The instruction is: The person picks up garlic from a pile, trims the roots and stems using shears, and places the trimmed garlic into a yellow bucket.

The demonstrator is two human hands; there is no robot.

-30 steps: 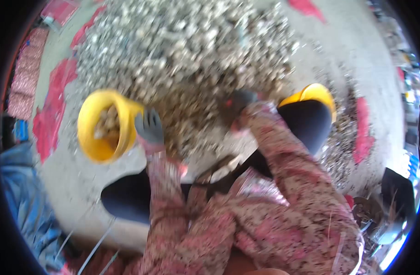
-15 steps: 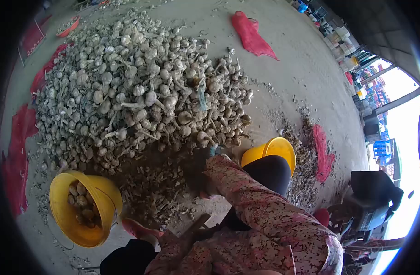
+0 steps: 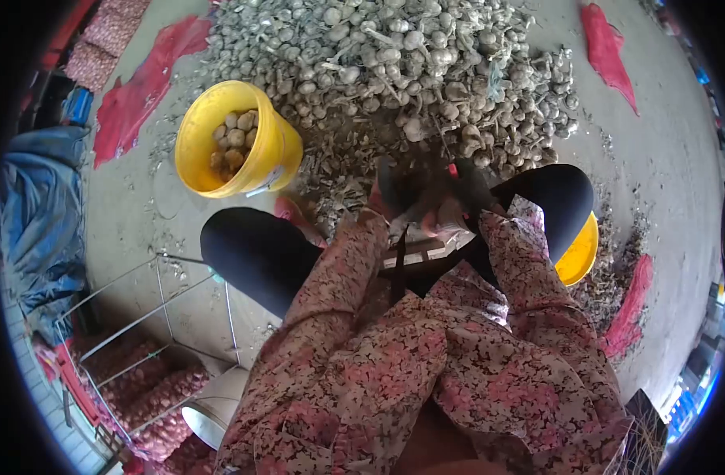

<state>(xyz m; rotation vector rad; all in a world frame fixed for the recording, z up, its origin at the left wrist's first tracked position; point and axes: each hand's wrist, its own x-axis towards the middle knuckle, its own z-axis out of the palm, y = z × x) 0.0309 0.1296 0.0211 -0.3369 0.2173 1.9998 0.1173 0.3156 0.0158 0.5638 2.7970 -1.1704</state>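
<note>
Both my hands are close together at the near edge of a large heap of garlic bulbs (image 3: 426, 59) with dry stalks. My left hand (image 3: 392, 190) looks dark, and blur hides its fingers. Beside it, my right hand (image 3: 472, 188) also looks dark and smeared, with a small red spot (image 3: 452, 169) at its inner side. What either hand holds cannot be made out. Dry garlic trimmings (image 3: 339, 170) lie on the ground below and left of the hands. A yellow bucket (image 3: 190, 146) with several trimmed garlic bulbs (image 3: 234, 138) leans toward me at the left.
Another yellow bucket (image 3: 580, 252) stands beyond my right knee. Red mesh sacks (image 3: 145, 87) lie on the floor at both sides. At lower left are a metal frame (image 3: 161, 305), filled net bags (image 3: 161, 388) and a white bucket (image 3: 212, 412). A blue tarp (image 3: 42, 214) hangs at far left.
The view has swung left and down, so the heap sits higher and further right. Both sleeves and hands now show at the middle; before, mainly one outstretched sleeve reaching the heap's edge showed.
</note>
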